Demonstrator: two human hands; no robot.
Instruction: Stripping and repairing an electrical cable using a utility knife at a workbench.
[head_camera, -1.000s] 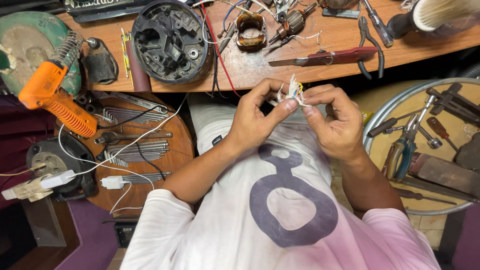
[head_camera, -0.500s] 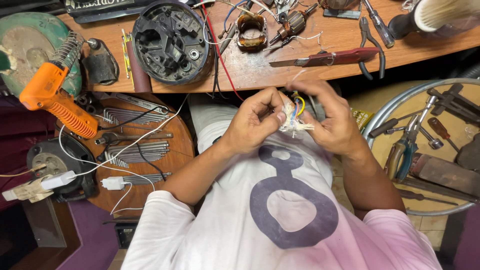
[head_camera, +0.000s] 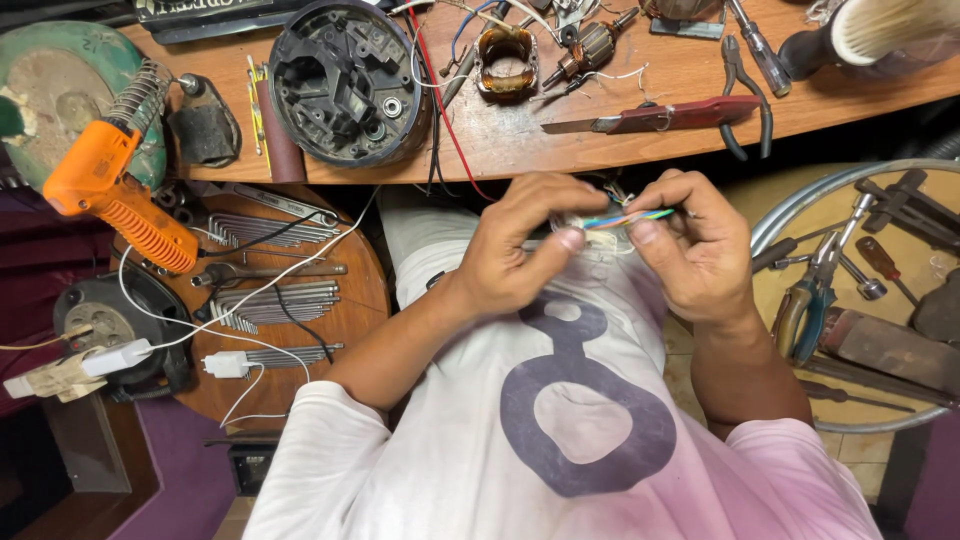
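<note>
The left hand (head_camera: 525, 245) and the right hand (head_camera: 690, 245) are pinching a small bundle of coloured wires (head_camera: 625, 217) between them, just below the near edge of the wooden workbench (head_camera: 520, 150), over the person's lap. Compared with half a second ago, the wires are now lying stretched out level between the fingertips instead of bunched upright, and the hands are sitting slightly further apart, which suggests the strands are being straightened. On the bench, the round black motor housing (head_camera: 345, 80) and the red-handled knife (head_camera: 655, 115) are staying put.

Matt wooden bench (head_camera: 520, 150) (scuffed), glossy plastic-coated wires (head_camera: 625, 217).
</note>
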